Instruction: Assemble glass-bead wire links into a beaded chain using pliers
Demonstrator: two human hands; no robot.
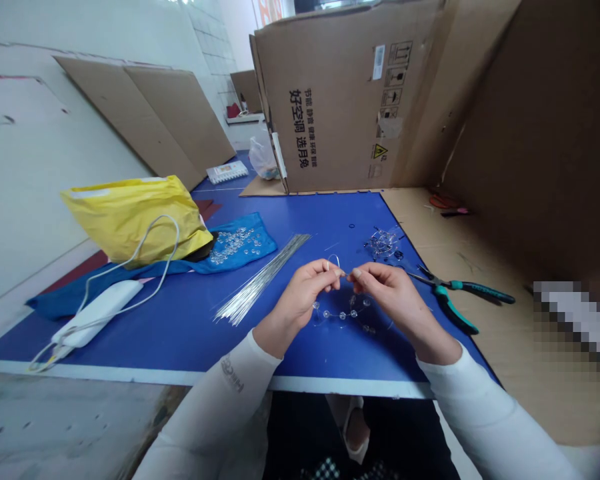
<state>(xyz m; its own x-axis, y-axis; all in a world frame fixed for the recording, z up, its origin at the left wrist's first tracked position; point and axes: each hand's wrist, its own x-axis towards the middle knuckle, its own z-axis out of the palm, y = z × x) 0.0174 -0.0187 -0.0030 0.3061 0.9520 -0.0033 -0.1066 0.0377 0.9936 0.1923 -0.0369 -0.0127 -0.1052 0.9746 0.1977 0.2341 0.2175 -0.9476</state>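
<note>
Fingers of the L hand [300,290], just R of the wire bundle [265,280], press thumb to index on a fine wire end; what exactly sits in the pinch is too small to tell. Clear bead strand [343,316] hangs btwn. the hands, R of the bundle. R hand [397,290], farther R of it, pinches thumb-to-index too, tips nearly meeting the L's. Strand should handle v. light & springy, round beads slippery, prob. chip if knocked; best hold = bare wire btwn. beads.

Rest, L to R: crinkly yellow plastic bag [145,220] well L of bundle; loose faceted-looking beads [230,245] on soft blue cloth [265,245], just L of it; bundle itself thin, straight, silvery, stiff-looking; R of it, wiry beaded tangle [383,245], then pliers w/ smooth black/green grips [480,291].
</note>
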